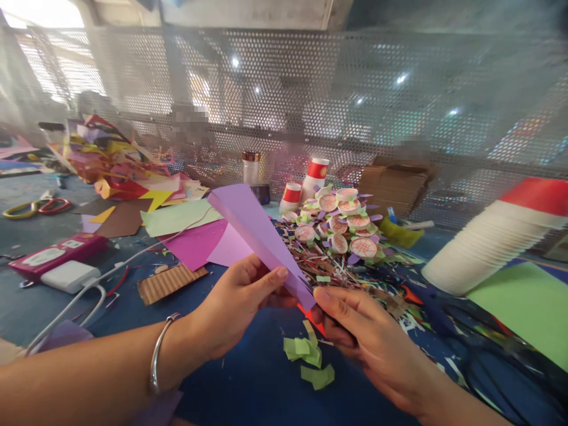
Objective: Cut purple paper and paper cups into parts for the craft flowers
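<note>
My left hand (242,302) grips a folded strip of purple paper (261,239) between thumb and fingers, holding it slanted above the blue table. Dark slits or edges show near the paper's lower end. There, my right hand (359,325) is closed, thumb against curled fingers, at the tip of the paper. A small red piece (316,322) peeks out under the paper beside the right fingers; its kind is unclear. Below the hands lie green paper scraps (306,352). Behind them is a heap of small round paper pieces (339,222) with printed faces and green and purple tabs.
A tall leaning stack of paper cups (492,242) stands at right near green paper sheets (528,307). To the left are a magenta box (57,254), a white charger (71,276) with cable, scissors (38,206) and corrugated cardboard (171,283). A perforated metal screen (275,89) rises behind.
</note>
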`<state>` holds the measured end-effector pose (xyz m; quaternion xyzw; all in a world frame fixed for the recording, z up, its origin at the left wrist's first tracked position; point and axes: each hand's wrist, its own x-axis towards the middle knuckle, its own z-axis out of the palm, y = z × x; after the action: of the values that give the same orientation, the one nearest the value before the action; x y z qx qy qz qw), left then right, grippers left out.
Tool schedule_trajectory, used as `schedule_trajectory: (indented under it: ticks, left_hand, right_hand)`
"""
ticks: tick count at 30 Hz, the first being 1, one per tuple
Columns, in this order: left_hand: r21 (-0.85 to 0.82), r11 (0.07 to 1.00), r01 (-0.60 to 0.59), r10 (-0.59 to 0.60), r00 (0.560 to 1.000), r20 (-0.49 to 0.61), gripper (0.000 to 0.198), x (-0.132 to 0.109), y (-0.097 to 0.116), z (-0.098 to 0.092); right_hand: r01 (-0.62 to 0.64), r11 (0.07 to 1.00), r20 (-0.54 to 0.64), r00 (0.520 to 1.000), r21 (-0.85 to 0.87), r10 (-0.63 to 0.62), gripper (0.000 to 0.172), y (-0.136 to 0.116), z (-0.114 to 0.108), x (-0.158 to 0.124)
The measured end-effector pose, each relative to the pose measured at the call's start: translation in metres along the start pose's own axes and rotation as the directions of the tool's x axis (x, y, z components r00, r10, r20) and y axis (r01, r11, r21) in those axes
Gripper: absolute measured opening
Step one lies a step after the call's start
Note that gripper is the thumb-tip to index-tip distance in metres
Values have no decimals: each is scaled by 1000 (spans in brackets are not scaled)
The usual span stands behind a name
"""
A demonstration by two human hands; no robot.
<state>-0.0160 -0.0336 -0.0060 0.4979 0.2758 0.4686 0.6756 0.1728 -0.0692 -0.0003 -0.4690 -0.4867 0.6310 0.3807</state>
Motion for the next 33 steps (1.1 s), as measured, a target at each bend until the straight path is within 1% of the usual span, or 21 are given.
schedule_trajectory:
  ticks: [2, 5, 9, 13, 17, 20, 28, 33]
  left_hand:
    - [-21, 1000, 0, 0, 1000, 2, 17, 0, 1, 1]
    - [-19, 999, -42, 41, 999, -19, 17, 0, 4, 2]
    - [100, 989, -108, 115, 992, -62, 16, 1, 7, 2]
    - [239, 953, -184, 193, 981, -13, 15, 0, 6, -1]
    - [309, 937, -162, 154, 987, 50, 18, -2, 4, -2]
    - [278, 952, -131, 121, 991, 52, 19, -2, 5, -1]
    - [107, 994, -9, 13, 999, -36, 23, -2, 6, 4]
    - [1, 1000, -19, 19, 999, -35, 21, -1, 4, 1]
  right_hand:
    - [1, 1000, 0, 1000, 7, -1, 45, -1, 1, 0]
    - [4, 1000, 8, 1000, -20, -4, 45, -3, 1, -1]
    - [25, 995, 18, 1000, -95, -23, 46, -5, 0, -4]
    - [33, 989, 29, 999, -144, -29, 47, -7, -2, -5]
    - [21, 983, 44, 999, -185, -13, 46, -9, -4, -4]
    - [13, 980, 51, 999, -197, -3, 46, -11, -5, -4]
    - [-28, 980, 65, 997, -197, 41, 47, -9, -12, -4]
    - [-20, 981, 78, 996, -195, 35, 47, -11, -13, -4]
